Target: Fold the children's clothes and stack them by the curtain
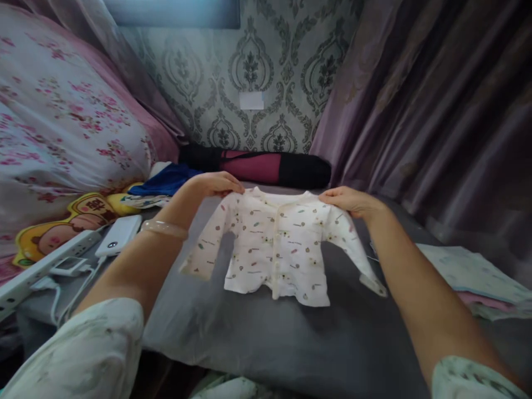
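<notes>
A small white baby cardigan (253, 244) with a scattered print and a buttoned front hangs spread out between my hands, its collar at the top. My left hand (218, 183) pinches the shoulder on the left side. On the opposite shoulder, my right hand (347, 199) grips the fabric between thumb and fingers. Both sleeves droop outward and down, the right one with its cuff lowest. Below and behind the cardigan lies a grey sheet (233, 327); I cannot tell how much of the garment touches it.
At the left are a white power strip (78, 249), a white power bank (120, 235) with cables, a yellow plush cushion (54, 235) and blue cloth (166, 180). A black and maroon roll (257, 166) lies along the wall. Folded cloths (474, 271) sit at the right.
</notes>
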Tool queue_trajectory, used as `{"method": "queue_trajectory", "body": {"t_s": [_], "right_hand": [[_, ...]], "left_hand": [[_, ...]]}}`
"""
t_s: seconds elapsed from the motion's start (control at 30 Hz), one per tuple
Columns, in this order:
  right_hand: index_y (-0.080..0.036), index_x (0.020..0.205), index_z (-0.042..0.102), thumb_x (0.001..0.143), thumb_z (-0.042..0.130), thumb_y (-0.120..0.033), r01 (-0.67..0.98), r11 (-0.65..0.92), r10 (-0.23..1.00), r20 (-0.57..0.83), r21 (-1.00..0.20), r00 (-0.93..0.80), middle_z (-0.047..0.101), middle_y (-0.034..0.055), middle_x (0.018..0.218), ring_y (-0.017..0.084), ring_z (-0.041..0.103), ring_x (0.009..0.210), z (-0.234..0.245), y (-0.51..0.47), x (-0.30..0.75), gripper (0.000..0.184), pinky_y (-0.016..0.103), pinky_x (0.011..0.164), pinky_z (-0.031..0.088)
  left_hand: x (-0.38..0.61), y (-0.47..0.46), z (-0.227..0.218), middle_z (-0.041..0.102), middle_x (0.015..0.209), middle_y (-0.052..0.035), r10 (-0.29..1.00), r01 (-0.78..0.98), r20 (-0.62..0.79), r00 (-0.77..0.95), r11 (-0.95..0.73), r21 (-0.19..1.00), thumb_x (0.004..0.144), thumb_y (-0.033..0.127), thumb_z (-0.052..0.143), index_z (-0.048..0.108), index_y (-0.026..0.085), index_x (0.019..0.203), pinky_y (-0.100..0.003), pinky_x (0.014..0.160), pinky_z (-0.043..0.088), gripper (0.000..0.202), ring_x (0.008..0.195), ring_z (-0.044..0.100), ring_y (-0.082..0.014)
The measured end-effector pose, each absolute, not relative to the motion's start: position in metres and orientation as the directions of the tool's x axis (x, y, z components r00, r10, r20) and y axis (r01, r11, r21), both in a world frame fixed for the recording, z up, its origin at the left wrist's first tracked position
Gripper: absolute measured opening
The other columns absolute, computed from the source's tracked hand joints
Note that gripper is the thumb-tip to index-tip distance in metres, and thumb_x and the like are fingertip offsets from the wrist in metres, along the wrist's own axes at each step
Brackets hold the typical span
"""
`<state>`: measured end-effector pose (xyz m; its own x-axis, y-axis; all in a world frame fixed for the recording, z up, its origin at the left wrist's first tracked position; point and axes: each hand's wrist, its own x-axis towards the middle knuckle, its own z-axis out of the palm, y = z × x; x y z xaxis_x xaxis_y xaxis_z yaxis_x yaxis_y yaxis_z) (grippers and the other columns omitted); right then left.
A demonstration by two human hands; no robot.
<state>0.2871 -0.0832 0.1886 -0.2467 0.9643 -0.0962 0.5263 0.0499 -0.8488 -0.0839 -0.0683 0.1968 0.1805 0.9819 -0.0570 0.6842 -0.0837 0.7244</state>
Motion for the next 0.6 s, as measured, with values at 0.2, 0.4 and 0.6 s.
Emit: {"method": "queue_trajectory", "body": {"t_s": [0.2,0.4,0.6], "right_hand": [[-0.015,0.069,0.07,0.083,0.057,-0.03,0.912,0.147,0.979,-0.077,-0.384,-0.19,0.065,-0.0001,0.064,0.013,0.054,0.06,0.116,-0.048,0.271,0.025,0.02,0.051,0.036],[-0.015,0.103,0.068,0.094,0.041,-0.023,0.964,0.106,0.993,0.074,-0.243,-0.09,0.07,0.0124,0.102,0.02,0.062,0.094,0.061,-0.05,0.258,0.03,0.024,0.074,0.04],[-0.019,0.112,0.059,0.101,0.029,-0.03,0.971,0.187,0.97,0.181,-0.148,-0.159,0.064,0.0101,0.112,0.02,0.06,0.098,0.035,-0.061,0.261,0.034,0.027,0.079,0.04]], "left_hand": [[-0.039,-0.034,0.113,0.073,0.084,-0.0043,0.982,0.927,-0.171,0.081,-0.011,0.375,0.073,0.014,0.058,0.074,0.017,0.088,-0.021,0.071,0.049,0.022,0.084,0.065,-0.017],[-0.013,-0.048,0.057,0.066,0.112,-0.018,0.997,0.947,-0.052,-0.051,0.065,0.314,0.09,0.017,0.039,0.061,0.016,0.114,-0.036,0.079,0.048,0.033,0.101,0.063,-0.0272],[-0.025,-0.053,0.024,0.061,0.103,-0.0135,0.981,0.973,0.169,0.091,-0.124,0.195,0.096,0.024,0.029,0.055,0.019,0.117,-0.033,0.084,0.043,0.034,0.1,0.057,-0.024]]}}
